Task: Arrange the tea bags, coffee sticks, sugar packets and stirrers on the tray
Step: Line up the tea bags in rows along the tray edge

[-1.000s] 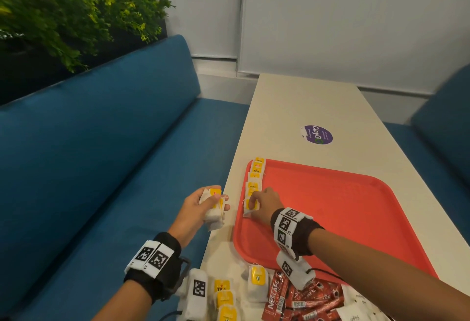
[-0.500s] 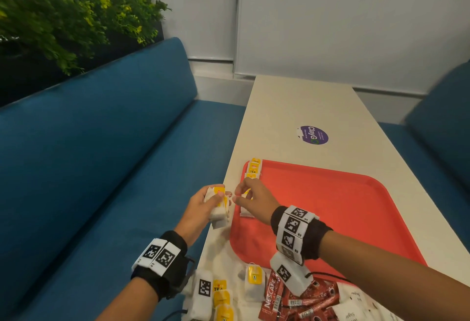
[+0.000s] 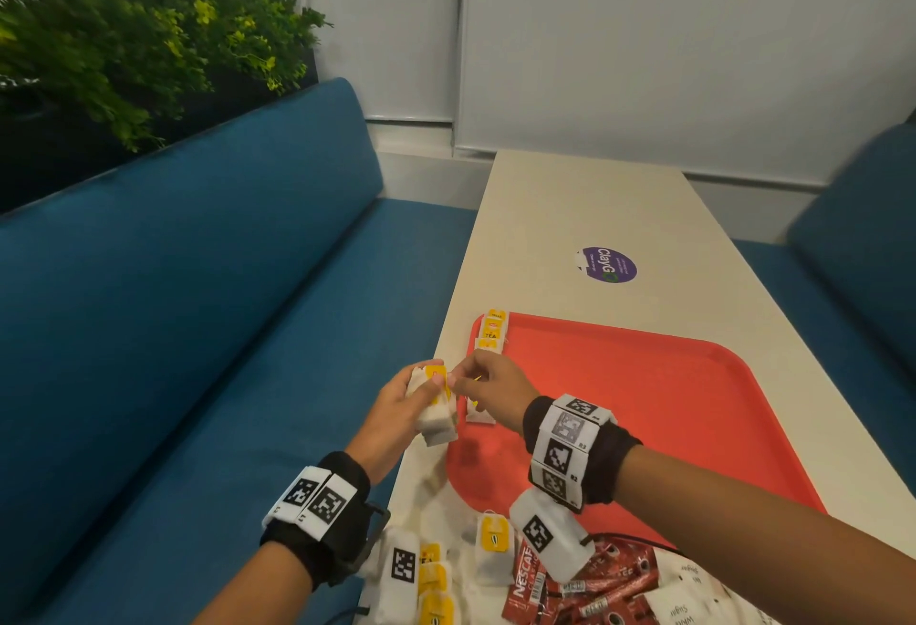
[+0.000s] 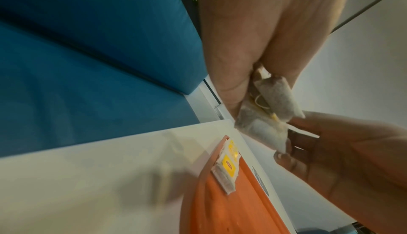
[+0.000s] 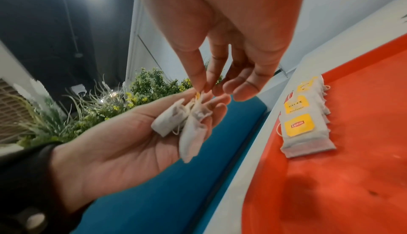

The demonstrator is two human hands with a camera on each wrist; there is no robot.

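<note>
Beside the tray point(image 3: 694, 406), the right hand point(image 3: 495, 389) has left the row and pinches a tag from the left hand's point(image 3: 396, 414) held tea bags point(image 3: 436, 418).

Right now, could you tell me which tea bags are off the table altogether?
The bunch of tea bags in the left hand; the others lie on the tray or the table.

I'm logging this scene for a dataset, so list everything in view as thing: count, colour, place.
Tray: one, red, on the table.
Table: one, cream, between the benches.
Tea bags on tray: overlapping row, count unclear, white with yellow tags, along the tray's left edge.
Held tea bags: a few, white, in the left hand.
Loose tea bags: several, near table edge.
Coffee sticks: pile, red, near edge.
Sugar packets: some, white, beside the sticks.
Sticker: one, purple, on the table.
Benches: two, blue.
Plants: green, behind the left bench.
Left hand: holds the bags.
Right hand: pinches one tag.
</note>
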